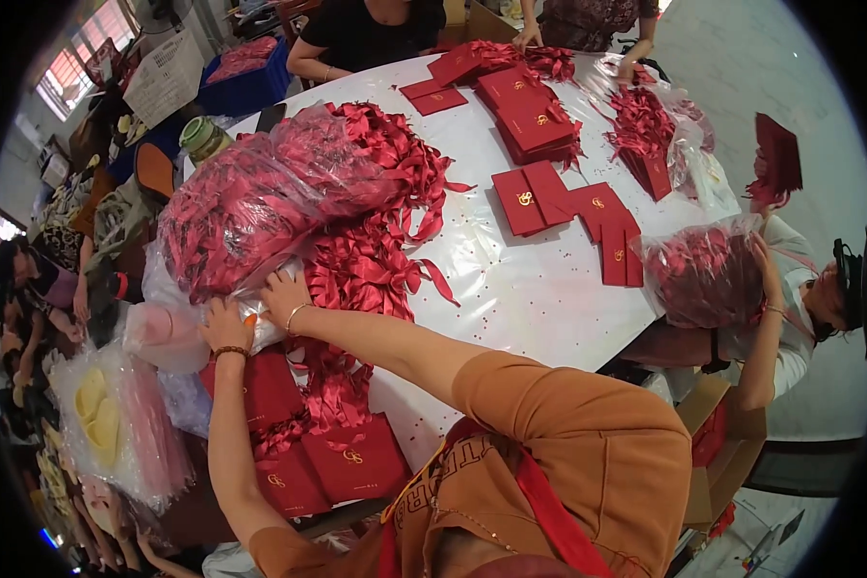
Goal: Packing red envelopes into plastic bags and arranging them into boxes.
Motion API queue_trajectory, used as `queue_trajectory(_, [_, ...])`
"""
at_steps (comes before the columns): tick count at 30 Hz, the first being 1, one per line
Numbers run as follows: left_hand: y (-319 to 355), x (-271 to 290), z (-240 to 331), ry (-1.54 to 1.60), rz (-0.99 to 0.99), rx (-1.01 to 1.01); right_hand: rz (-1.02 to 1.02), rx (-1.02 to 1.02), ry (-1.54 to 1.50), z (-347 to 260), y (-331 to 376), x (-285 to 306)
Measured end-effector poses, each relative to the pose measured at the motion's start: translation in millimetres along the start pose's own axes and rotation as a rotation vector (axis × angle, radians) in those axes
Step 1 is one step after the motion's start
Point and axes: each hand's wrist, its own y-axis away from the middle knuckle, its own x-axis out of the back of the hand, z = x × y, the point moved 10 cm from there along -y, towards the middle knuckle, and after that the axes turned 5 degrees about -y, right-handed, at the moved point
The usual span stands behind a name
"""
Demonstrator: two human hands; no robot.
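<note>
Left hand (227,328) and right hand (285,301) touch one ribbon-filled bag (241,217), long axis near-left to far-right; grip cannot be determined.

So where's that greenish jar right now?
In the head view, the greenish jar is at the upper left, just beyond the big plastic bag of red ribbons and near the blue crate.

On the red gift bags (533,200) lying on the counter (511,308), we are seeing gold monograms (353,456), some with a smaller gold line too fine for reading. Across our orange-brown shirt (597,438), dark block capitals (440,475) are showing. On a white sheet (164,79) at upper left, we are making out only blurred dark writing.
</note>
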Motion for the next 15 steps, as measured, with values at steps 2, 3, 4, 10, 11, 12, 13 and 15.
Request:
queue_trajectory(2, [0.5,-1.0,-2.5,0.011,-0.019,-0.011,-0.002,-0.008,-0.025,-1.3,-2.3,1.3])
queue_trajectory(3, [-2.6,1.9,-3.9,0.008,-0.016,-0.011,-0.012,-0.036,-0.015,1.2,-4.8,0.7])
queue_trajectory(4, [-6.8,0.3,-3.7,0.076,-0.064,-0.032,-0.024,-0.062,-0.006,2.9,-7.5,-0.4])
queue_trajectory(10, [-23.4,7.0,-2.3,0.274,-0.014,-0.067,0.137,-0.051,-0.089,7.8,-23.8,11.2])
queue_trajectory(11, [-27.3,7.6,-2.0,0.335,0.019,-0.069,0.124,-0.047,-0.094,11.2,-27.5,14.8])
queue_trajectory(12, [-26.5,5.4,-8.2,0.407,0.042,-0.101,0.074,-0.074,-0.177,12.4,-30.7,17.5])
queue_trajectory(13, [-26.1,-3.4,-19.6,0.402,0.036,-0.076,0.027,-0.104,-0.258,13.4,-33.1,18.4])
queue_trajectory(15, [-31.6,-4.4,-22.5,0.509,0.045,-0.092,0.066,-0.056,-0.313,13.6,-41.7,30.4])
